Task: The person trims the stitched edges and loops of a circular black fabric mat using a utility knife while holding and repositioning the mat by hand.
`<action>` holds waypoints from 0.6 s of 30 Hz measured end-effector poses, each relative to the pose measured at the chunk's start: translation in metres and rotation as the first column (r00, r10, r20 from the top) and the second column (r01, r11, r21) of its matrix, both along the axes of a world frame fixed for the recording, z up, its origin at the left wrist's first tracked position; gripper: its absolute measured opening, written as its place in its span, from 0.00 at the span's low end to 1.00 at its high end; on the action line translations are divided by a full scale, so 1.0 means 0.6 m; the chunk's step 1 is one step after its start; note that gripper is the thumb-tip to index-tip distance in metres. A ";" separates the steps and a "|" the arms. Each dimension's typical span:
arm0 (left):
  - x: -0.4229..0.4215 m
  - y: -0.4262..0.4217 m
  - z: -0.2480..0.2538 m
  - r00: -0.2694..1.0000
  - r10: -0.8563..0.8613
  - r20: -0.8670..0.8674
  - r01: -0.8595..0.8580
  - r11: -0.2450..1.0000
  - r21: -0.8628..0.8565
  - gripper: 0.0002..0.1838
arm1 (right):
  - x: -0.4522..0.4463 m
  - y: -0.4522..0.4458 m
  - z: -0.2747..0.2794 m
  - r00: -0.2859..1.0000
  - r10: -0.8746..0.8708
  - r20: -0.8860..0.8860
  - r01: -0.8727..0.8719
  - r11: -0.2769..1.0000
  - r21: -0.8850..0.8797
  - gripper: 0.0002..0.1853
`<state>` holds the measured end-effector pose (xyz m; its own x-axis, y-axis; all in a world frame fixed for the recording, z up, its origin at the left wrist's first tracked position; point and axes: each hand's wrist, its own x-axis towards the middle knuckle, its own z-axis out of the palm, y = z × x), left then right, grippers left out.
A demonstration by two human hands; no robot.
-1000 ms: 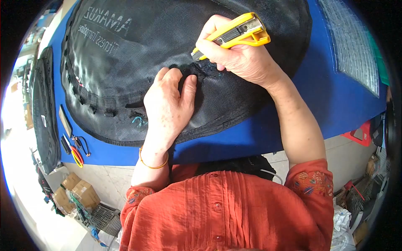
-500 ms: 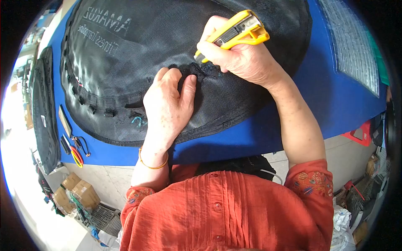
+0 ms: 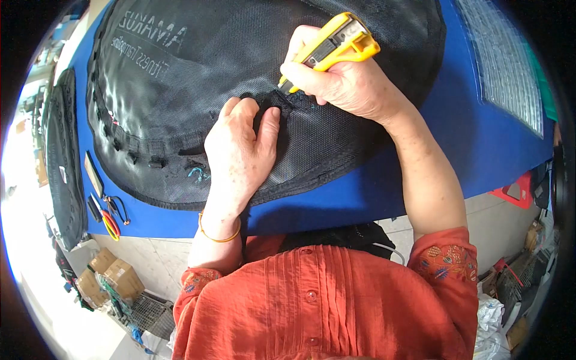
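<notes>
A black trampoline mat (image 3: 324,144), with pale mirror-reversed lettering, lies on the blue table. My right hand (image 3: 345,84) grips a yellow utility knife (image 3: 336,47), its tip angled down onto the mat. Beside that tip, my left hand (image 3: 243,144) is closed with curled fingers on a black strap or fold (image 3: 264,108) of the mat. The fingertips are partly hidden, so how firmly they pinch cannot be seen. Dark frayed threads (image 3: 300,101) lie by the blade. Blue-green threads (image 3: 198,174) rest left of my left wrist.
On the blue table's (image 3: 288,216) left side lie scissors (image 3: 111,225) with red-yellow handles and a small dark-edged tool (image 3: 93,175). A folded black mat (image 3: 63,162) is at the far left. Clear ribbed plastic sheeting (image 3: 504,66) lies right. Cardboard boxes (image 3: 123,279) stand on the floor.
The knife in my right hand has shifted slightly down and left, its tip nearer the frayed spot. My left hand stays almost in place.
</notes>
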<state>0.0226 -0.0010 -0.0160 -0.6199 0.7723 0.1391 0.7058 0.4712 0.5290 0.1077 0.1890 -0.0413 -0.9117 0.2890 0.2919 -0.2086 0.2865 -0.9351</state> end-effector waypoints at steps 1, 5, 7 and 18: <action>0.000 0.000 0.000 1.000 0.000 0.000 0.000 1.000 0.000 0.17 | 0.000 0.000 0.001 1.000 0.000 0.000 0.000 1.000 0.000 0.06; 0.000 -0.001 -0.001 1.000 -0.007 -0.002 0.007 1.000 0.002 0.17 | 0.000 -0.003 0.000 0.999 -0.028 -0.017 0.028 0.999 0.026 0.06; -0.001 -0.001 -0.002 1.000 -0.006 -0.004 0.006 1.000 0.002 0.17 | -0.003 -0.005 -0.002 0.998 -0.036 -0.042 0.037 0.999 0.024 0.06; 0.000 -0.001 0.000 1.000 0.006 0.005 -0.006 1.000 -0.007 0.17 | -0.004 -0.010 -0.006 0.996 -0.065 -0.055 0.067 0.997 0.027 0.06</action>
<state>0.0226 -0.0013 -0.0162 -0.6255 0.7693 0.1301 0.7000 0.4797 0.5291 0.1052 0.1831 -0.0447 -0.8737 0.3387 0.3492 -0.2383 0.3278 -0.9142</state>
